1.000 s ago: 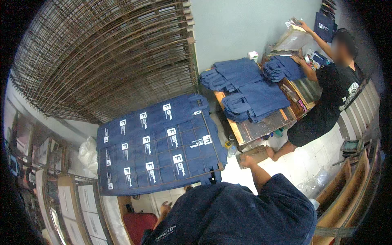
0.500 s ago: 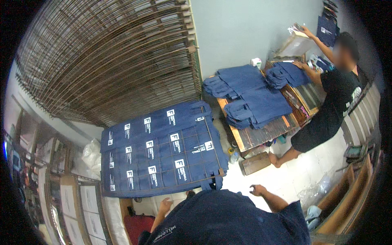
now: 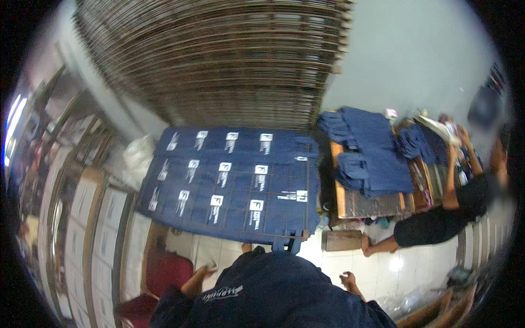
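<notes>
Navy bags [image 3: 232, 180] lie spread in a broad layer before us, just beyond our two hands and apart from both. At the far left, shelving sinks into blur and dark rim, so we cannot make out what it holds. Next come pale panels [image 3: 112, 229], then a red chair [image 3: 167, 273], partly covered by our left forearm. Our left hand [image 3: 205, 271] is smeared by motion; its fingers look parted, and we see nothing in them. The layer's near edge lies ahead of these fingertips and to their right.

White square marks and lettering run in rows over the dark cloth, blurred at the left and crisper toward the right. Thin wires cross the layer, and at its right side we see straps overhanging. Our dark shirt [image 3: 273, 290] hides the floor below.

Our right hand [image 3: 348, 280] is loosely curled over the pale floor; we cannot tell how far its fingers close or whether they hold anything. The layer's near right corner is ahead of it, to the left. Farther right, more folded bags [image 3: 377, 150] rest on a wooden table [image 3: 366, 205]. A co-worker [image 3: 448, 216] in black reaches toward it, partly lost in the dark rim.
</notes>
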